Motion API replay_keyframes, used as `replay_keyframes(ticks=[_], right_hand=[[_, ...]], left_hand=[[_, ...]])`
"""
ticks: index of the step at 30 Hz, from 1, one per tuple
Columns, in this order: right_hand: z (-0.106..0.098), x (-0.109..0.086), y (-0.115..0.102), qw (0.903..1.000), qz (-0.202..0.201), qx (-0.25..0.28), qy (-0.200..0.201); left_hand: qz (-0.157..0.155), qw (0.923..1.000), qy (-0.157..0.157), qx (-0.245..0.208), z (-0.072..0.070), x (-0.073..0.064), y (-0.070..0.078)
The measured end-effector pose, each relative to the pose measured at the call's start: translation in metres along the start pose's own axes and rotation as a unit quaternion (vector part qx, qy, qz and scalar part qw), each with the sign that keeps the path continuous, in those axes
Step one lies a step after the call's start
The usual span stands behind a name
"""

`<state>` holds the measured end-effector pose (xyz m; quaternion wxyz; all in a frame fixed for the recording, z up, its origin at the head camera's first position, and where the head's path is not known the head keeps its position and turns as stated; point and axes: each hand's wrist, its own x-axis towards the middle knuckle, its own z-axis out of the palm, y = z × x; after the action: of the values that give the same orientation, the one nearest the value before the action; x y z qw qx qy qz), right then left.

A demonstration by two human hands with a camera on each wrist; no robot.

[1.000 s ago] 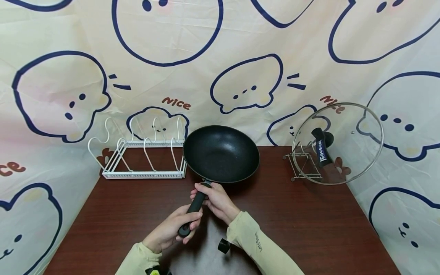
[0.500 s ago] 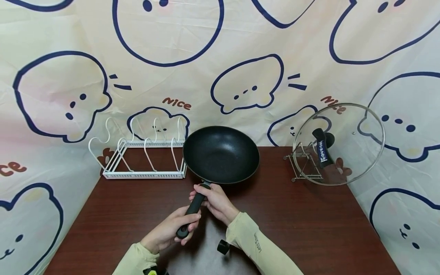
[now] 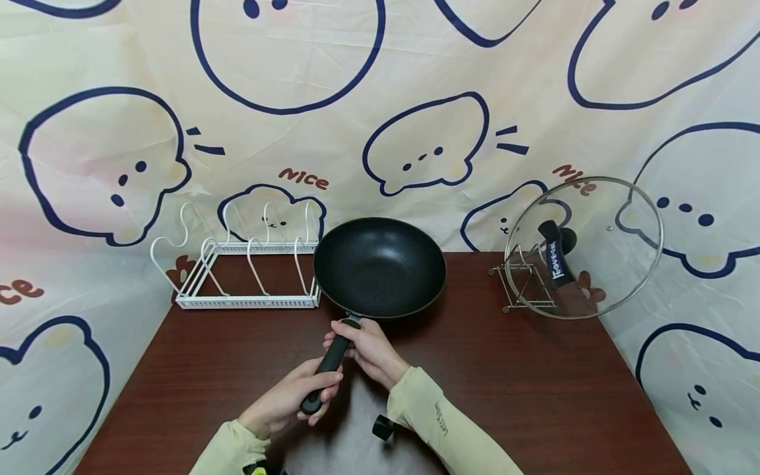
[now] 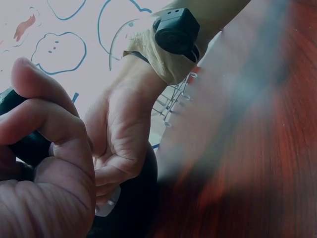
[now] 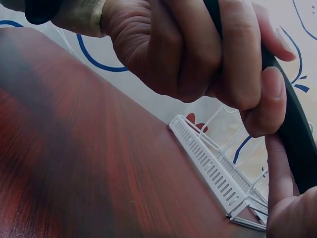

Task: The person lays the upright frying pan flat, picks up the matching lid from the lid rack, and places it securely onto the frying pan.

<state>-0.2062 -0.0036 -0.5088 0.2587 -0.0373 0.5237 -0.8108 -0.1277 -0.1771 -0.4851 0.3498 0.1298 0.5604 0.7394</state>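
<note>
A black frying pan is held in front of me in the head view, its bowl facing me and its handle slanting down to the left. My left hand grips the lower end of the handle. Higher up, close to the bowl, my right hand holds the same handle with its thumb on top. In the right wrist view the black handle passes between curled left-hand fingers. The left wrist view has the pan's dark underside beyond the right hand. Just left of the bowl stands a white dish rack.
At the right, a glass lid with a black handle stands upright in a small wire rack. The dark red-brown table reaches back to a cartoon-printed curtain.
Both hands and the pan's handle have drifted slightly left and down. The grips stay the same, and the dish rack and lid have not moved.
</note>
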Motion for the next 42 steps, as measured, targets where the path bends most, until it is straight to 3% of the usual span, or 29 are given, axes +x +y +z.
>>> replay_keyframes(ticks=[21,42], right_hand=[[0.005,0.0,0.008,0.9998,-0.002,0.004,0.018],[0.005,0.003,0.012,0.9997,-0.001,-0.007,0.021]], left_hand=[[-0.019,0.9997,0.017,0.006,-0.004,-0.005,-0.007],[-0.022,0.9996,0.01,0.013,-0.009,-0.006,-0.009]])
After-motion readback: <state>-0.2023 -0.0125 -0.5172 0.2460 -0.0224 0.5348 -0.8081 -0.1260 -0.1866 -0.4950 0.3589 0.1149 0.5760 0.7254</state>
